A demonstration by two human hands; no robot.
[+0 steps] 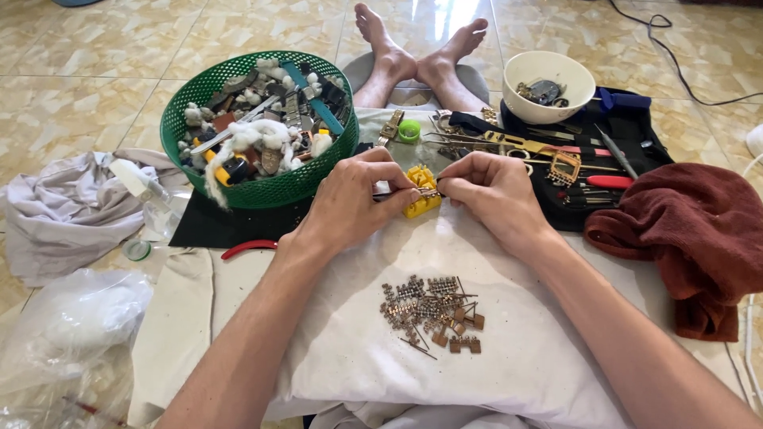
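My left hand (358, 199) and my right hand (493, 191) meet over a small yellow block (421, 191) that sits on a white cloth (358, 349) across my lap. The left hand pinches a thin metal tool (391, 193) that points right toward the block. The right hand's fingertips pinch a small piece at the block's right side; the piece itself is too small to make out. Nearer to me on the cloth lies a pile of small metal watch-band links and pins (433, 310).
A green mesh basket (262, 191) of watch parts stands at the left. A white bowl (548, 79) and a black tool roll (628, 127) with tools lie to the right, beside a dark red towel (691, 230). Red-handled pliers (248, 249), grey cloth and plastic bags lie left. My bare feet (421, 48) rest ahead.
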